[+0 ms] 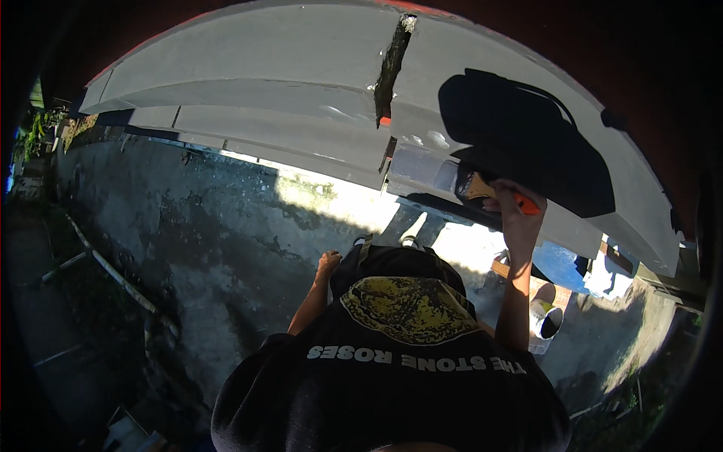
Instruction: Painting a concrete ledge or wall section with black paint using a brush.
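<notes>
My right hand (pixel 518 212) is closed around a paintbrush (pixel 477 186) with an orange handle. The brush head, tan and dark, lies at the lower ledge of a large grey panelled body (pixel 301 98), at the edge of a dark shadow. Whether the bristles touch the surface is hard to tell. A wetter-looking bluish grey patch (pixel 422 169) shows left of the brush. My left hand (pixel 329 262) hangs low beside my left hip, away from the grey body, with its fingers curled and nothing visible in them.
A dark vertical gap (pixel 390 71) splits the grey panels. Below my right forearm are a white bucket (pixel 548 322) and a blue sheet (pixel 559 265). Stained concrete floor (pixel 218 226) spreads to the left, with a long pale pipe (pixel 113 264) along its edge.
</notes>
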A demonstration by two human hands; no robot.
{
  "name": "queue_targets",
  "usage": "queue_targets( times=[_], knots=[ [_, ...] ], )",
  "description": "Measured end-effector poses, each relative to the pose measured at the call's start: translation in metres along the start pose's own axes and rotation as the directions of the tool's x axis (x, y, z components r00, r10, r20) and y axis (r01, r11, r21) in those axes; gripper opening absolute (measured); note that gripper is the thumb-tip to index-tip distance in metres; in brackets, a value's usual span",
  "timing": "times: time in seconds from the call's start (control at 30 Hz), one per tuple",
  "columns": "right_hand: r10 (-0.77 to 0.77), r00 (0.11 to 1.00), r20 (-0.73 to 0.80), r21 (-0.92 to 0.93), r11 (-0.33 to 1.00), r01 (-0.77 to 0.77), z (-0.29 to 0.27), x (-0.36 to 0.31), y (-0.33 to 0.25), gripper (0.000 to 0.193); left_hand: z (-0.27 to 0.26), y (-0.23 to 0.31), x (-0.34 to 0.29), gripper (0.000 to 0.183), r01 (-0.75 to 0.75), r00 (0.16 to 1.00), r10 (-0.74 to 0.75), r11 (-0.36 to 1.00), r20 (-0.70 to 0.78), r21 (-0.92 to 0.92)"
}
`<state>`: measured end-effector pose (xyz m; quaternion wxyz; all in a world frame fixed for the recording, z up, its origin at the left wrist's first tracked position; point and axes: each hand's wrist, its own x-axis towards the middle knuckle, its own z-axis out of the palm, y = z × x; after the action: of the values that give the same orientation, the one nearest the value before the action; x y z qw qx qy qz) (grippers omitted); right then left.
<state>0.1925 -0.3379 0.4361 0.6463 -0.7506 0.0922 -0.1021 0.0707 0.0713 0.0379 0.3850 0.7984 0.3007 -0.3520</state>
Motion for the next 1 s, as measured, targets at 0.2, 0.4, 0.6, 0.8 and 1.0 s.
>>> queue_targets(
  times=[0.2,0.4,0.6,0.8,1.0],
  knots=[
    [-0.125,0.992,0.001,0.062,0.990,0.124,0.040,0.004,-0.003,0.015,-0.006,0.021,-0.010,0.045,-0.030,0.999,0.031,0.998,-0.034,0.049],
    [-0.090,0.993,0.077,-0.014,0.996,0.092,0.023,-0.001,0.008,0.015,-0.009,0.014,-0.006,0.046,-0.064,0.994,0.061,0.998,-0.096,-0.026],
    [-0.109,0.992,0.056,0.049,0.993,0.106,0.039,-0.001,-0.013,0.017,0.003,-0.004,0.009,0.047,0.018,0.999,-0.015,0.998,-0.044,0.063],
    [-0.074,0.995,0.069,0.027,0.997,0.072,0.040,0.003,0.010,0.015,0.002,0.003,0.007,0.046,0.042,0.999,-0.041,0.999,-0.028,0.023],
    [-0.034,0.998,-0.056,-0.033,0.999,0.033,0.008,0.005,-0.017,0.013,-0.001,-0.002,0.006,0.045,0.030,0.999,-0.030,0.999,-0.023,0.022]
  ],
)
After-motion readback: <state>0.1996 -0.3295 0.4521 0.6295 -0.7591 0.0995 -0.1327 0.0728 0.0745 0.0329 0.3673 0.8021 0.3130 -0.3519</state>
